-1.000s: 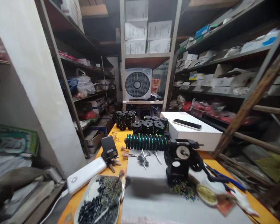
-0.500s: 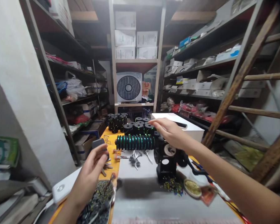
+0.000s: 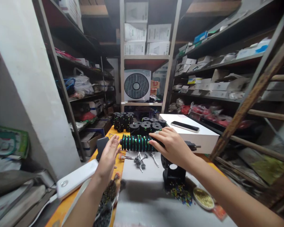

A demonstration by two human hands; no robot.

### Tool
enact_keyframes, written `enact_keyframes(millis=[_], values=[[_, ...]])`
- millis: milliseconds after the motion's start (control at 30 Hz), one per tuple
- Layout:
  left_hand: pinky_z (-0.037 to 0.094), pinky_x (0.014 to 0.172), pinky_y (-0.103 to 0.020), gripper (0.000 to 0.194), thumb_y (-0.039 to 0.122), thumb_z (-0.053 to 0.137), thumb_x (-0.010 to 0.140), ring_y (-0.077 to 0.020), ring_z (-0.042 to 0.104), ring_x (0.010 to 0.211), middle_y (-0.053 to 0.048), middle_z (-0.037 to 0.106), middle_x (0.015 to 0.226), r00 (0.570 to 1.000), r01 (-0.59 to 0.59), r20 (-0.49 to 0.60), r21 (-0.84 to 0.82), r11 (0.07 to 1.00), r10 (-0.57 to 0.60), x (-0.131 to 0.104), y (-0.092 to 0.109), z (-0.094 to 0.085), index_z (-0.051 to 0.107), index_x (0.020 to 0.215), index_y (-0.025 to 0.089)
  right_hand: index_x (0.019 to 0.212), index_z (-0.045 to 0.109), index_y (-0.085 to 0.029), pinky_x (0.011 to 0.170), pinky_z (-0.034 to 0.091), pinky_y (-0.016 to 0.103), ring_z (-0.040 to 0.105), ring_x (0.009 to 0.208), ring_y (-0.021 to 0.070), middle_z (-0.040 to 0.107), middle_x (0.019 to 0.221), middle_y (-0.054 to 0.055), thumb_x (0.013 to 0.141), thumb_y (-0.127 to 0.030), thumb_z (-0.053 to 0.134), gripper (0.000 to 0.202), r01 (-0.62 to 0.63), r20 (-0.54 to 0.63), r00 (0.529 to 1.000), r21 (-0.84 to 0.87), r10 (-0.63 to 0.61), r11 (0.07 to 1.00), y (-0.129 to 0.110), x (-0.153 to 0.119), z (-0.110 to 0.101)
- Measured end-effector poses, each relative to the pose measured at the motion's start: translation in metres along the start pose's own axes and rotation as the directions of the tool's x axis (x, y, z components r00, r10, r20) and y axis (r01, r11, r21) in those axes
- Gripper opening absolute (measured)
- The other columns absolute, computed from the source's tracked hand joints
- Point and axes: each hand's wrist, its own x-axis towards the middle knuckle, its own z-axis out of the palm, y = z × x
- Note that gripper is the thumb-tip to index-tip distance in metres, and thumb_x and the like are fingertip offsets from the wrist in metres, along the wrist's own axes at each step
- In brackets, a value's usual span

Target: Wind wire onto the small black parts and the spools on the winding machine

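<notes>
A row of black discs with shiny green thread between them [image 3: 134,143] lies level, its right end at a black hand-cranked device [image 3: 170,176]. My right hand [image 3: 174,146] is over that right end, fingers stretched out toward the discs; whether the fingertips touch them I cannot tell. Just off the left end is my left hand [image 3: 107,157], fingers straight and together, holding nothing. Below the row lie small bundles with white stems and dark tips [image 3: 140,162]. Behind it stand several black foam spools [image 3: 145,126].
A phone [image 3: 185,126] lies on a white box [image 3: 201,140] at back right. Multicoloured bits [image 3: 181,193] and a round dish of yellowish grains [image 3: 204,198] are near the device. A tray of dark pieces [image 3: 106,198] and a white power bank [image 3: 77,179] sit at left.
My right hand has come down from above the device onto the right end of the row. My left hand has moved right, beside the left end, its fingers straighter. The view has shifted.
</notes>
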Motion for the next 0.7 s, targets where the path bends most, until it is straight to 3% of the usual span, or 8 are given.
enact_keyframes(millis=[133, 200, 300, 367, 467, 567, 700], values=[[0.042, 0.099, -0.038, 0.062, 0.061, 0.072, 0.066, -0.0311, 0.055, 0.12, -0.01, 0.065, 0.124, 0.992, 0.104, 0.089, -0.107, 0.989, -0.095, 0.007, -0.014, 0.012, 0.059, 0.112, 0.02, 0.112, 0.066, -0.014, 0.091, 0.041, 0.042, 0.058, 0.086, 0.0226, 0.071, 0.089, 0.009, 0.095, -0.032, 0.049, 0.03, -0.007, -0.058, 0.998, -0.007, 0.006, 1.0, -0.003, -0.005, 0.007], [0.043, 0.097, -0.038, 0.066, 0.057, 0.081, 0.056, -0.0294, 0.061, 0.109, -0.009, 0.07, 0.112, 0.985, 0.142, 0.118, -0.158, 0.977, -0.124, 0.008, -0.023, 0.019, 0.061, 0.108, 0.02, 0.112, 0.065, -0.013, 0.093, 0.041, 0.043, 0.058, 0.088, 0.0234, 0.07, 0.092, 0.01, 0.094, -0.031, 0.05, 0.03, -0.006, -0.094, 0.996, -0.008, 0.005, 1.0, -0.004, -0.007, 0.008], [0.042, 0.096, -0.035, 0.059, 0.046, 0.086, 0.055, -0.0222, 0.066, 0.095, -0.003, 0.072, 0.102, 0.973, 0.211, 0.145, -0.224, 0.952, -0.182, 0.008, -0.033, 0.027, 0.062, 0.104, 0.022, 0.113, 0.064, -0.016, 0.095, 0.041, 0.044, 0.059, 0.092, 0.0233, 0.071, 0.098, 0.009, 0.094, -0.029, 0.049, 0.028, -0.035, -0.107, 0.993, 0.081, 0.043, 0.996, -0.003, -0.009, 0.004], [0.042, 0.094, -0.035, 0.05, 0.043, 0.085, 0.057, -0.0182, 0.067, 0.084, -0.001, 0.073, 0.092, 0.955, 0.277, 0.176, -0.249, 0.928, -0.238, 0.008, -0.036, 0.03, 0.065, 0.097, 0.022, 0.117, 0.061, -0.018, 0.094, 0.042, 0.042, 0.059, 0.1, 0.023, 0.069, 0.107, 0.008, 0.096, -0.028, 0.046, 0.028, -0.127, -0.115, 0.981, 0.22, 0.155, 0.967, -0.003, -0.011, -0.003], [0.043, 0.091, -0.034, 0.043, 0.042, 0.088, 0.052, -0.0166, 0.066, 0.075, 0.0, 0.072, 0.077, 0.917, 0.372, 0.248, -0.252, 0.893, -0.312, 0.006, -0.039, 0.034, 0.068, 0.082, 0.018, 0.119, 0.059, -0.023, 0.095, 0.043, 0.039, 0.057, 0.11, 0.0218, 0.064, 0.119, 0.006, 0.097, -0.032, 0.044, 0.029, -0.281, -0.167, 0.904, 0.464, 0.394, 0.84, -0.007, -0.02, -0.016], [0.045, 0.085, -0.033, 0.037, 0.036, 0.09, 0.05, -0.0139, 0.062, 0.069, 0.003, 0.068, 0.069, 0.891, 0.418, 0.303, -0.253, 0.872, -0.339, 0.004, -0.043, 0.041, 0.068, 0.074, 0.018, 0.113, 0.061, -0.026, 0.095, 0.044, 0.035, 0.058, 0.108, 0.0202, 0.064, 0.114, 0.003, 0.096, -0.037, 0.044, 0.026, -0.343, -0.188, 0.813, 0.61, 0.551, 0.714, -0.019, -0.042, -0.025], [0.045, 0.08, -0.032, 0.028, 0.024, 0.089, 0.054, -0.0114, 0.058, 0.067, 0.004, 0.067, 0.069, 0.876, 0.43, 0.343, -0.233, 0.872, -0.34, 0.004, -0.045, 0.053, 0.069, 0.073, 0.018, 0.114, 0.06, -0.028, 0.097, 0.043, 0.032, 0.056, 0.113, 0.0206, 0.063, 0.116, 0.003, 0.095, -0.036, 0.047, 0.024, -0.385, -0.132, 0.789, 0.654, 0.6, 0.651, -0.042, -0.085, -0.018]])
